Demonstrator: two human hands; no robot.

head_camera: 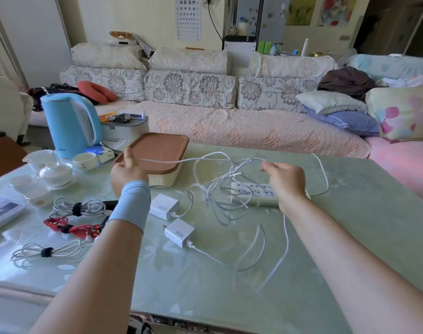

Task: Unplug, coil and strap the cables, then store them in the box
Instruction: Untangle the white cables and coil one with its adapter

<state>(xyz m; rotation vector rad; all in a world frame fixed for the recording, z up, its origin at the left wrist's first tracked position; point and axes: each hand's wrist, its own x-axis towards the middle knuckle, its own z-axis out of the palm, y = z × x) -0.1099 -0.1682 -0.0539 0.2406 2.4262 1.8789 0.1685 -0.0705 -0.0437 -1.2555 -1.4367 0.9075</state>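
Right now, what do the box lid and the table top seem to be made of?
Box lid: probably matte plastic, terracotta, smooth with rounded corners. Table top: likely glass over a pale green floral sheet; it is glossy and reflects light.

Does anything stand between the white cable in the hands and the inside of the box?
Yes. The brown lid sits shut on the box, covering its opening. The white cable, held by the left hand and right hand, also runs into a loose tangle over the power strip.
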